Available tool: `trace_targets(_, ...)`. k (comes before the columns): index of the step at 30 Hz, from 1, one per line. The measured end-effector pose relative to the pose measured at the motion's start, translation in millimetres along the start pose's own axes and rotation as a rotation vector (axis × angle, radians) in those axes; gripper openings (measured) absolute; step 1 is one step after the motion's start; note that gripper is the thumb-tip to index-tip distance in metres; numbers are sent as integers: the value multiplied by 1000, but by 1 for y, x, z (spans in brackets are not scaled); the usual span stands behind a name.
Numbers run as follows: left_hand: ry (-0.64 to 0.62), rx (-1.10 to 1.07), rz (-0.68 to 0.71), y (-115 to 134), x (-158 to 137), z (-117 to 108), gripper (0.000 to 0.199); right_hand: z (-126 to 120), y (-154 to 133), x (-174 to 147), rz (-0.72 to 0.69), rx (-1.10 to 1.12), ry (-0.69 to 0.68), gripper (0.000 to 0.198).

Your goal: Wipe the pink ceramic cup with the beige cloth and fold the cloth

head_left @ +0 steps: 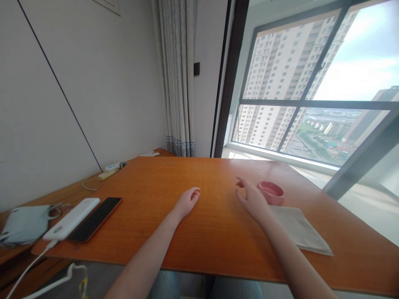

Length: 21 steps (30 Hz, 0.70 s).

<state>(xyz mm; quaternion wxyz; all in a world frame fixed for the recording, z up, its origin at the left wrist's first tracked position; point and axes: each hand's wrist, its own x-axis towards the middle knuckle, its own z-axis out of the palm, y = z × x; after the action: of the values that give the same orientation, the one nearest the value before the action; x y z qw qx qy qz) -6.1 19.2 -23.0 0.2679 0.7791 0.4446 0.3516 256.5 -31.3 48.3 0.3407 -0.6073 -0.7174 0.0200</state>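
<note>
My left hand (187,202) lies near the middle of the wooden table, its fingers loosely curled in and nothing showing in them. To the right, my right hand (253,200) is held over the tabletop with thumb and fingers apart, holding nothing. Just beyond it on the right stands a pink round bowl (272,193), partly overlapped by the hand in this view; I cannot tell whether they touch. A folded light grey cloth (301,228) lies beside my right wrist, with the forearm covering part of its left edge.
On the table's left lie a black phone (95,219) and a white power bank (72,219) with a white cable. A pale pouch (26,224) sits farther left. A power strip (112,167) lies by the wall. A large window (299,124) rises behind the right side.
</note>
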Motion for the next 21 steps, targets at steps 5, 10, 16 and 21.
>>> trace_targets(5,-210,59,4,-4,-1,2,29,81,-53,5,-65,11,-501,35)
trace_targets(10,-283,105,62,-1,-2,1,30,117,-59,-13,-95,-84,-439,22)
trace_targets(16,-266,127,36,-2,-1,2,30,116,-52,-16,-108,-35,-440,18)
trace_targets(21,-267,135,29,0,-2,1,30,115,-54,-15,-110,-28,-437,18)
